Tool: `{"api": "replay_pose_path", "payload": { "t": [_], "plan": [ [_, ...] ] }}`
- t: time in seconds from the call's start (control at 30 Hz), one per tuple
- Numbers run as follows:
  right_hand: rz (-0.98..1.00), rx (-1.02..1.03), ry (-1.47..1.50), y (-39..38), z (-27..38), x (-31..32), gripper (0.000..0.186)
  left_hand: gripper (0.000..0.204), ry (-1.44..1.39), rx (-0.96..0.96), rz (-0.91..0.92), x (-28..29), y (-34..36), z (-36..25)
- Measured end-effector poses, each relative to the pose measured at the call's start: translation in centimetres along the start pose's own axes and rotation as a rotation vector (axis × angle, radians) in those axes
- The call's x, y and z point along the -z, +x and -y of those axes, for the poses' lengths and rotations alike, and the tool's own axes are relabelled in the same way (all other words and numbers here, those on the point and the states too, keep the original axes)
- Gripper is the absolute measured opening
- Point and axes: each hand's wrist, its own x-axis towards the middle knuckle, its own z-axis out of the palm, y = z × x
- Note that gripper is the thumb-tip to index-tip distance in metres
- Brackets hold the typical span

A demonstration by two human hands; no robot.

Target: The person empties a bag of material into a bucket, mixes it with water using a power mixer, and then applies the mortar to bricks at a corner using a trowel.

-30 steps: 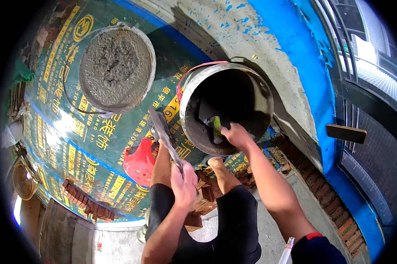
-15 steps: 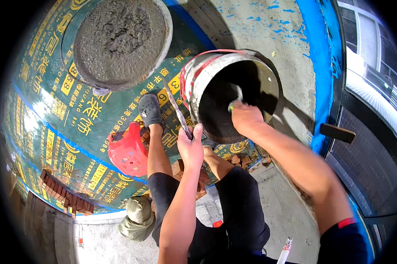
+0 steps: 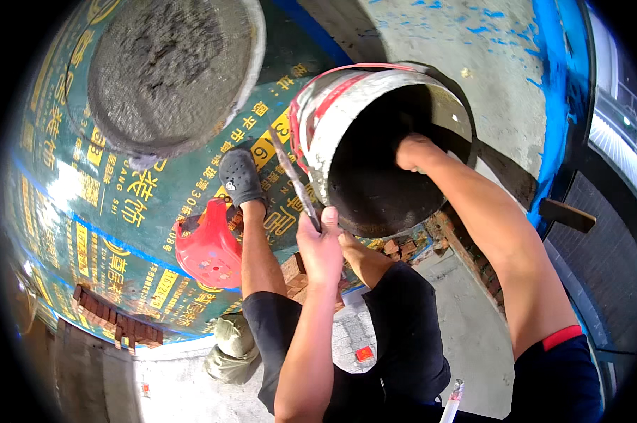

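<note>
My left hand [image 3: 320,247] is closed around a long, thin tool smeared with grey mortar [image 3: 293,174]. Seen edge-on, its exact kind is unclear; it points up and away beside the bucket. A large whitish bucket [image 3: 337,134] with red bands and a red handle lies tipped, its dark mouth toward me. Inside that mouth is my right hand [image 3: 413,152], closed, its fingers mostly hidden by shadow and my wrist. What it grips cannot be made out now. At the far left, a round tub [image 3: 253,84] holds grey wet mortar [image 3: 167,77].
Green printed sheeting [image 3: 156,236] covers the floor. A red plastic stool [image 3: 209,247] stands left of my foot in a dark clog [image 3: 241,175]. Stacked bricks [image 3: 110,317] and a tied sack [image 3: 232,345] are nearer. A blue-edged wall [image 3: 555,92] and dark board [image 3: 567,215] border the right.
My right hand has gone deeper into the bucket; the pale-ended tool that showed in it is out of sight. The left hand keeps its grip, and the whole view has shifted slightly.
</note>
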Motion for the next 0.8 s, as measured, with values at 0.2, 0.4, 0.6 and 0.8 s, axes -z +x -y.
{"api": "replay_pose_path", "payload": {
  "t": [0.2,0.4,0.6,0.8],
  "plan": [
    [-0.2,-0.059,0.291,-1.1,3.4,-2.9,0.032,0.023,0.058,0.082,0.07,0.4,0.1,-0.8],
    [-0.013,0.211,0.331,-6.6,7.1,-3.6,0.032,0.023,0.071,0.109,0.159,0.9,0.5,-0.7],
    [-0.296,0.055,0.264,-8.1,1.5,-1.0,0.024,0.024,-0.012,0.152,0.157,2.0,0.4,-0.5],
    [-0.11,0.239,0.134,1.4,0.1,-3.6,0.036,0.022,0.063,0.162,0.183,0.4,0.4,-1.0]
  ]
}}
